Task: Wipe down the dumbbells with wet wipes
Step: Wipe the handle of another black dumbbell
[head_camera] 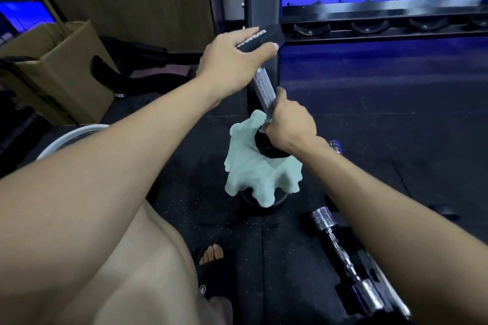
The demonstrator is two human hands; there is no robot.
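While the dark rubber gym floor [369, 118] and the black storage rack [369, 31] with its bare cradles filled most of the view, a cardboard box [55, 71] stood off to the left. Over the floor, in front of the rack, a hex dumbbell [264, 87] was held up at a tilt between the two hands, likely so that every face could be reached. The left hand [232, 63] clasped the upper black head, fingers over it and thumb under, steadying the weight. The right hand [290, 124] was curled round the lower end of the knurled steel handle with a pale green wipe [253, 168] pinched against it; the cloth draped down past the lower head, apparently placed to rub the handle and that end. Another dumbbell with chromed ends [348, 258] lay on the floor to the right, seemingly awaiting or done with its turn; I could not tell which.
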